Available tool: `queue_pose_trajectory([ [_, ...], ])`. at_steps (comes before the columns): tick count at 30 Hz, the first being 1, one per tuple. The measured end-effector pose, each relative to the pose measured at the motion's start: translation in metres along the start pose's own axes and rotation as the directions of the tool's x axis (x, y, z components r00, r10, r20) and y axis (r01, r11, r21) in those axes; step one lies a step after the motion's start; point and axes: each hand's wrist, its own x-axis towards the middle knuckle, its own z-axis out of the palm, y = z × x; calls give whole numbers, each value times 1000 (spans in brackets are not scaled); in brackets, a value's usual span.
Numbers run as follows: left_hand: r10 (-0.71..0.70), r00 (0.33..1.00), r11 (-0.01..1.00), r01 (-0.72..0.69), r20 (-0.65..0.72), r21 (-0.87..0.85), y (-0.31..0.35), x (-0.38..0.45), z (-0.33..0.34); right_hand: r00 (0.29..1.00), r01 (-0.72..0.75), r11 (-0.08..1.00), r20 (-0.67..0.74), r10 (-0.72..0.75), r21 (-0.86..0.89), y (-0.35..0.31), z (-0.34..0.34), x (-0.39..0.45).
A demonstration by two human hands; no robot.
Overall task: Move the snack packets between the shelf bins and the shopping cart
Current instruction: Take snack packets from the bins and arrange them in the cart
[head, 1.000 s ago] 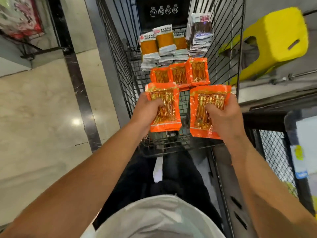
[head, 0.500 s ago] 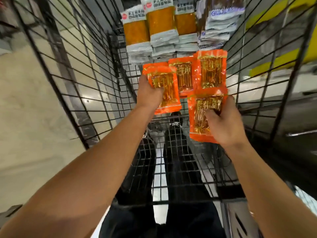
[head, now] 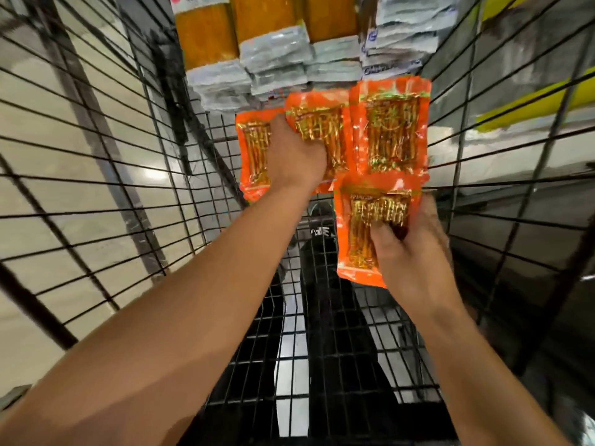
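Both my arms reach down into the black wire shopping cart (head: pixel 135 175). My left hand (head: pixel 297 156) grips an orange snack packet (head: pixel 254 156) low on the row of orange packets (head: pixel 392 130) lying on the cart floor. My right hand (head: pixel 415 252) pinches a second orange packet (head: pixel 360 226) by its lower right part, just in front of that row and touching it. Behind the orange row lie stacks of white-and-amber packets (head: pixel 270 37).
Wire walls of the cart rise on the left and right of my arms. A bare mesh floor (head: pixel 322 365) lies near me, with dark trouser legs below it. A yellow object (head: pixel 531 101) shows through the right wall. Pale floor tiles (head: pixel 48 140) lie on the left.
Both hands have gone deeper into the cart with their orange packets. The left packet now lies low on the row; the right one sits just in front of it.
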Motion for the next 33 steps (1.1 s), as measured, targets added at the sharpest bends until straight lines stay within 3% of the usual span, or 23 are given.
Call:
queue_pose_trajectory([
  [8, 65, 996, 958, -78, 57, 275, 2, 6, -12, 998, -59, 997, 23, 58, 59, 1, -7, -1],
  [11, 63, 996, 957, -78, 64, 278, 2, 5, -17, 998, -53, 996, 27, 52, 68, 3, -6, -1],
  [18, 61, 990, 981, -83, 128, 178, 1, -6, -37, 997, -52, 997, 56, 49, 61, 1, -1, -3],
  [22, 93, 995, 995, -94, 44, 23, 6, -25, -57, 995, -56, 986, 86, 42, 157, -14, 1, 4],
  [27, -37, 948, 966, 115, 317, -232, 4, -69, -75, 986, -53, 935, 165, -6, 349, -50, 21, 22],
  [29, -22, 946, 938, 132, 325, -321, 0, -78, -74, 981, -33, 942, 189, -32, 333, -62, 35, 29],
  [33, -11, 975, 945, 82, 223, -316, -7, -74, -80, 954, 60, 980, 278, -113, 191, -76, 54, 40],
])
